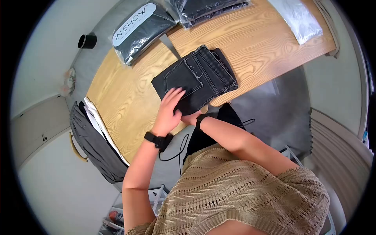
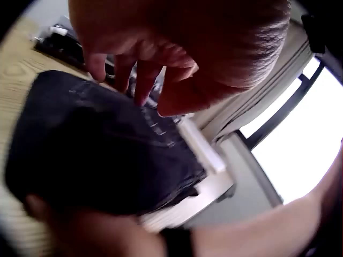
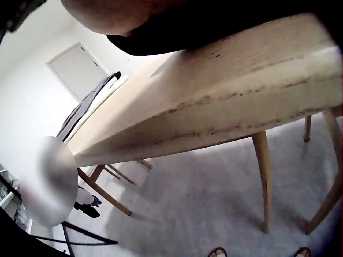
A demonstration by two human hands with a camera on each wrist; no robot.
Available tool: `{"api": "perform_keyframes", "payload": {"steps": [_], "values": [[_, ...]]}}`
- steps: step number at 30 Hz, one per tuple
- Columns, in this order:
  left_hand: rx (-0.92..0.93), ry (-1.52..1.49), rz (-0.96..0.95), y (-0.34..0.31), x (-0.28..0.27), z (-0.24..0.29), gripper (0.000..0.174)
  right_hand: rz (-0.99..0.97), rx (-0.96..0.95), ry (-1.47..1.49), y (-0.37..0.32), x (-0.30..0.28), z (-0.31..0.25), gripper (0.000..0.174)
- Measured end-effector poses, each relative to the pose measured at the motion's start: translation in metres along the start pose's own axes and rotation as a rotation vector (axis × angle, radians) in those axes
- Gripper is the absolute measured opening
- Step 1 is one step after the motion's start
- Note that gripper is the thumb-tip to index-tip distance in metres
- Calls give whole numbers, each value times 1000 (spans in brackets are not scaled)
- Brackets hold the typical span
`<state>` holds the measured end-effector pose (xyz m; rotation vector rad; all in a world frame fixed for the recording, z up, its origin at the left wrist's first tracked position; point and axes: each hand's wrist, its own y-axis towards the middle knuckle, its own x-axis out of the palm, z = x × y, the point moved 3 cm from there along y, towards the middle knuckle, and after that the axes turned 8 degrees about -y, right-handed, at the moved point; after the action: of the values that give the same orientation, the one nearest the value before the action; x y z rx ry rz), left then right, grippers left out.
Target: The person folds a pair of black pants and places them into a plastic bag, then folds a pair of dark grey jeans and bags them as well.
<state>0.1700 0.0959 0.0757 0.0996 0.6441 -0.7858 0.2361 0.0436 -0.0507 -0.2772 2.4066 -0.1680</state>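
Note:
Folded black jeans (image 1: 196,74) lie at the near edge of the wooden table, with a frayed back pocket and the waistband showing. My left hand (image 1: 168,111) reaches over their near left side, fingers extended on the denim. In the left wrist view, that hand (image 2: 182,48) is over the jeans (image 2: 107,139), its fingers pointing down. My right hand (image 1: 191,118) grips the jeans' near edge, its fingers mostly hidden under the cloth. A fingertip (image 2: 35,206) of it shows at the denim's edge in the left wrist view.
A bagged dark garment labelled IN SHOW (image 1: 143,33) and another bagged dark garment (image 1: 207,9) lie at the far side. A clear plastic package (image 1: 299,23) lies at the far right. Grey and white clothes (image 1: 98,141) hang over the left edge. The table edge (image 3: 214,118) curves close below my right hand.

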Motion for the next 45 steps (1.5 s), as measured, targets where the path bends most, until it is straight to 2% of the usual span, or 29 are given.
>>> {"api": "perform_keyframes", "payload": {"steps": [1, 3, 4, 6, 7, 8, 9, 10, 11, 12, 13, 15, 16, 18, 21, 22, 23, 25, 27, 29, 30, 33, 34, 37, 39, 41, 42, 44, 45], "values": [[-25, 114, 22, -14, 2, -10, 69, 94, -88, -60, -3, 5, 4, 44], [-47, 168, 10, -29, 21, -36, 73, -44, -124, -100, -6, 7, 13, 47], [-68, 221, 1, -33, 29, -46, 77, -45, -127, -109, -15, -9, 12, 47], [-77, 254, 18, -32, 38, -56, 79, -251, -339, -265, -44, -54, -2, 46], [-93, 286, 30, -32, 42, -60, 82, -140, -546, -241, -57, -60, 17, 39], [-103, 337, 42, -33, 46, -64, 83, -423, -483, -135, -61, -82, 25, 33], [-103, 322, 57, -32, 50, -66, 83, -585, -174, -174, -63, -101, 42, 25], [-100, 341, 83, -34, 52, -68, 82, -260, -50, -135, -67, -136, 45, 20], [-95, 363, 109, -35, 54, -69, 81, 184, -162, -107, -62, -164, 48, 17], [-92, 346, 145, -35, 57, -70, 80, 365, -26, -104, -57, -194, 44, 13], [-90, 341, 157, -36, 59, -70, 80, 566, 87, -292, -52, -203, 54, 22], [-112, 418, 171, -35, 61, -72, 78, 557, 277, 62, -33, -187, 90, 35], [-106, 419, 186, -34, 62, -73, 78, 563, 263, 56, -25, -192, 90, 35], [-109, 464, 201, -35, 65, -73, 75, 282, 486, 344, -13, -185, 96, 51], [-113, 475, 221, -35, 67, -74, 74, 365, 595, 229, 3, -172, 112, 55], [-109, 475, 227, -35, 67, -73, 74, 257, 621, 208, 8, -167, 122, 62], [-110, 464, 231, -36, 68, -73, 74, 262, 616, 204, 8, -172, 116, 62], [-109, 453, 242, -36, 67, -74, 74, 117, 740, -83, 7, -182, 98, 65], [-119, 480, 232, -36, 68, -74, 74, 60, 734, -107, 8, -183, 99, 65], [-130, 492, 244, -36, 69, -72, 73, 97, 428, 74, 7, -182, 90, 59], [-140, 506, 248, -37, 70, -70, 73, 25, 375, 147, 0, -192, 75, 55], [-143, 416, 346, -39, 69, -71, 73, -16, 250, 300, 5, -189, 106, 54], [-121, 324, 388, -41, 67, -71, 75, -70, 267, 484, -1, -193, 108, 51], [-120, 256, 377, -41, 66, -69, 76, -73, 284, 621, -2, -198, 123, 45], [-137, 276, 344, -40, 66, -69, 75, -75, 340, 603, -7, -199, 119, 41], [-134, 357, 309, -37, 68, -71, 75, 86, 334, 363, -9, -200, 114, 38], [-137, 358, 310, -36, 67, -72, 75, 84, 333, 365, -9, -197, 111, 38], [-162, 375, 236, -35, 66, -76, 72, 247, 509, -124, -9, -197, 107, 37], [-163, 377, 237, -36, 62, -72, 72, 247, 506, -123, -10, -192, 97, 37]]}}
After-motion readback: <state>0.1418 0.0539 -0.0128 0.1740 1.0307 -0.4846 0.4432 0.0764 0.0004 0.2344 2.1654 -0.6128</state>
